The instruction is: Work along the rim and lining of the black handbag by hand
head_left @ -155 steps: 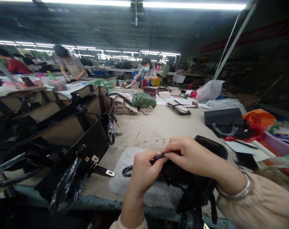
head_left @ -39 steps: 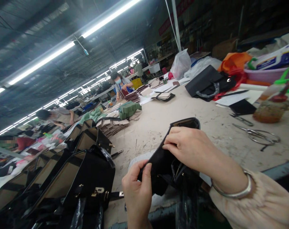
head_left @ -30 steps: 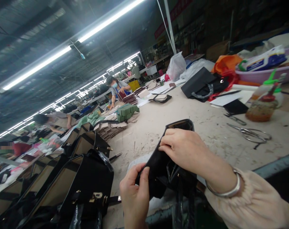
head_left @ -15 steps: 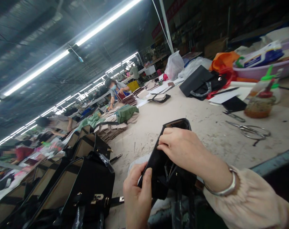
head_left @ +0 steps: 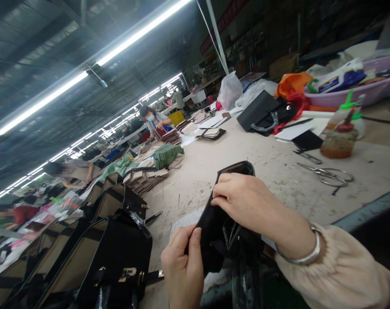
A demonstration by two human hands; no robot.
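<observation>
A black bag [head_left: 211, 249] is tilted at the table's near edge, its opening facing up toward me. My left hand [head_left: 185, 262] pinches the lower left end of its rim between thumb and fingers. Farther up the same rim, my right hand [head_left: 243, 197] grips the edge with curled fingers, a silver bracelet on its wrist. Dark lining and a zipper show inside the bag below my right hand. Straps in clear wrap hang beneath it.
Several black bags [head_left: 117, 253] stand at the left. Scissors [head_left: 330, 175], a glue jar [head_left: 339, 141] and a purple basin [head_left: 349, 95] are at the right. Green pieces [head_left: 167, 155] lie stacked farther back. A masked person [head_left: 154, 122] works across the table.
The view has shifted slightly, so the table items appear a little farther left. My left hand has moved slightly left along with the bag's edge. Both hands keep their hold.
</observation>
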